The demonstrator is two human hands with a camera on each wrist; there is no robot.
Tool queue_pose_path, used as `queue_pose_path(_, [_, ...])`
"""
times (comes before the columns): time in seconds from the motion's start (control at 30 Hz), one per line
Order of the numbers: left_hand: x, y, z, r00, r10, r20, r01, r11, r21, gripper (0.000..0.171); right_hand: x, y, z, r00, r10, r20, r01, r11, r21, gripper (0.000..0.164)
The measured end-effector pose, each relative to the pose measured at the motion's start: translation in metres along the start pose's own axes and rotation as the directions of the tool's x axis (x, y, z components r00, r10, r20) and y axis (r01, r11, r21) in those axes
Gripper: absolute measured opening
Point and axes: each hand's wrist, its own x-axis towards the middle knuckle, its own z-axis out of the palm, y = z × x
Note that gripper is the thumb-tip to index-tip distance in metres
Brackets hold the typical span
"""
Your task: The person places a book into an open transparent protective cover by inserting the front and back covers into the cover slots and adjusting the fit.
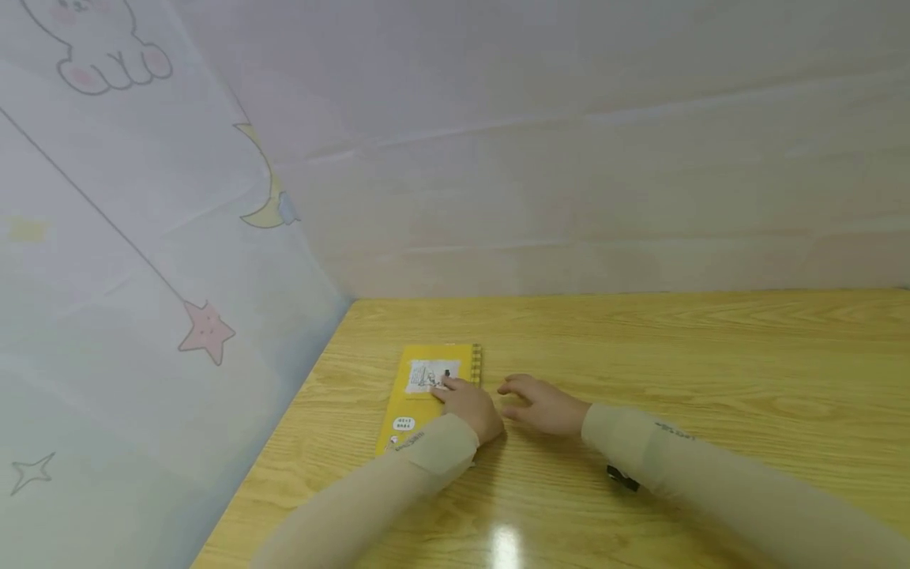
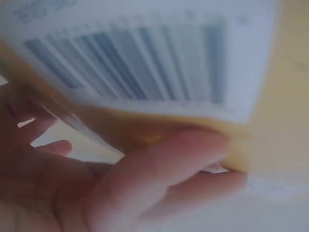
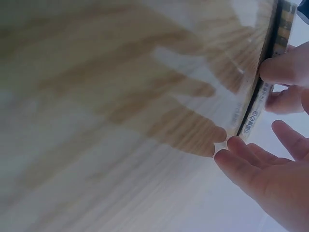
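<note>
A yellow book with a line drawing on its cover and a checkered spine lies flat on the wooden table. My left hand lies over its spine side, fingers on the cover and thumb at the edge. In the left wrist view a barcode on yellow shows close up, blurred, above the thumb. My right hand is just right of the book, fingers loosely bent and holding nothing. The right wrist view shows its fingertips near the end of the book's spine.
The wood-grain table extends far to the right and is glossy enough to reflect the hands. A pale cloth backdrop rises along its back and left edges, printed with a star and a moon. A small black device sits under the right wrist.
</note>
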Motion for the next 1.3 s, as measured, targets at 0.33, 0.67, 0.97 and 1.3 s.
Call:
queue_pose_path(0.33, [-0.004, 0.005, 0.001, 0.993, 0.048, -0.11, -0.042, 0.998, 0.052, 0.047, -0.001, 0.002, 0.0, 1.0, 0.006, -0.029, -0.006, 1.0, -0.014, 0.04])
queue_pose_path(0.67, [-0.024, -0.03, -0.008, 0.928, 0.09, -0.361, -0.103, 0.995, -0.017, 0.04, -0.002, 0.005, 0.0, 0.998, 0.026, -0.05, -0.025, 1.0, 0.017, 0.038])
queue_pose_path(0.97, [-0.033, -0.072, -0.034, 0.865, 0.159, -0.476, -0.259, 0.953, -0.154, 0.039, -0.004, 0.006, -0.003, 0.997, 0.068, -0.033, -0.066, 0.996, 0.055, 0.04])
queue_pose_path(1.3, [-0.032, -0.098, -0.049, 0.914, 0.051, -0.404, -0.202, 0.918, -0.342, 0.035, -0.004, 0.004, -0.003, 0.998, 0.059, -0.022, -0.058, 0.996, 0.065, 0.041])
